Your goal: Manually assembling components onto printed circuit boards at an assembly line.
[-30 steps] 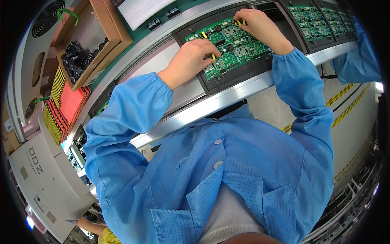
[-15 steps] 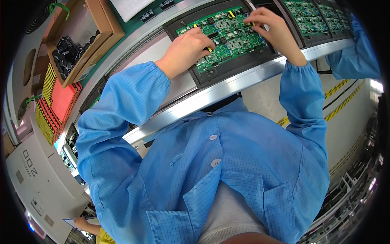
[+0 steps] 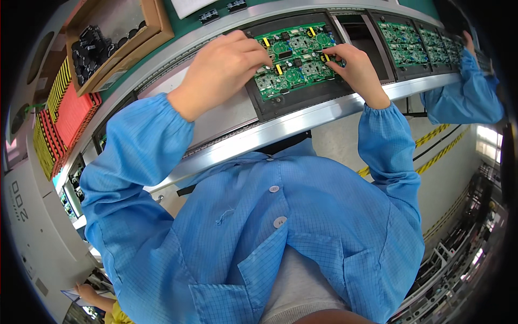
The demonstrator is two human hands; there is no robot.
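Note:
A green circuit board panel [image 3: 302,51] lies in a black tray [image 3: 264,110] on the conveyor. My right hand [image 3: 356,67] is over its right part, thumb and forefinger pinched around a small yellow-and-black component [image 3: 325,57] at the board's surface. My left hand [image 3: 224,65] hovers at the board's left edge, fingers curled together; their tips partly hide one another, and what they hold, if anything, cannot be made out. Near those fingertips a yellow-and-black component [image 3: 279,69] stands on the board. Two similar components stand farther back, one at left [image 3: 266,41] and one at right [image 3: 311,32].
A cardboard box [image 3: 156,38] of black parts stands at far left, beside red and yellow-black striped trays [image 3: 75,113]. More boards [image 3: 396,43] sit along the conveyor at right, near another person's blue sleeve [image 3: 464,97]. A metal rail [image 3: 324,110] runs along the near edge.
My left hand has let go of the yellow-and-black component and drawn back to the left. My right hand has brought its component nearer and down to the board. The view has shifted slightly.

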